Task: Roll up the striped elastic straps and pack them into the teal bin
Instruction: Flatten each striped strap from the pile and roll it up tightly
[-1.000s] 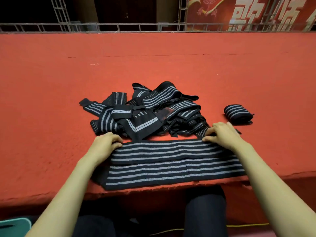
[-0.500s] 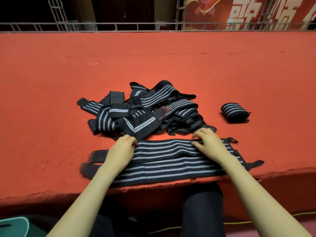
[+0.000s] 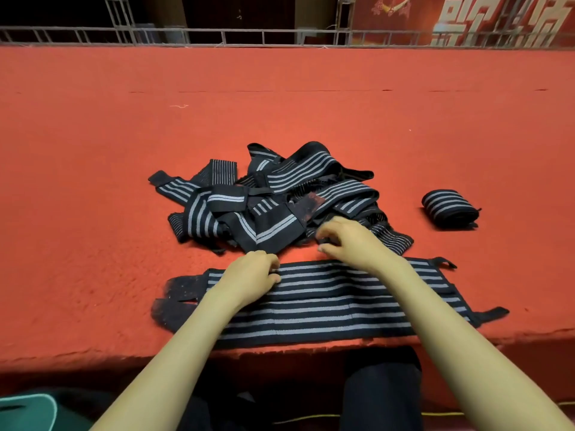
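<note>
Left hand (image 3: 252,276) is curling its fingers onto the far edge of the flat strap (image 3: 326,306), apparently pinching it. Right hand (image 3: 348,241) is hovering half-curled between that strap and the pile (image 3: 273,200); can't tell if it's pinching anything. Risks: strap is lying right at the near edge of the red carpet (image 3: 93,275), so a one-handed pull is likely dragging it off. Elastic is likely springing a loose roll open. Teal bin (image 3: 28,412) is sitting low left, well apart.

Left hand (image 3: 249,278) grips the flat strap (image 3: 326,306) near the tangled pile (image 3: 280,194).
</note>
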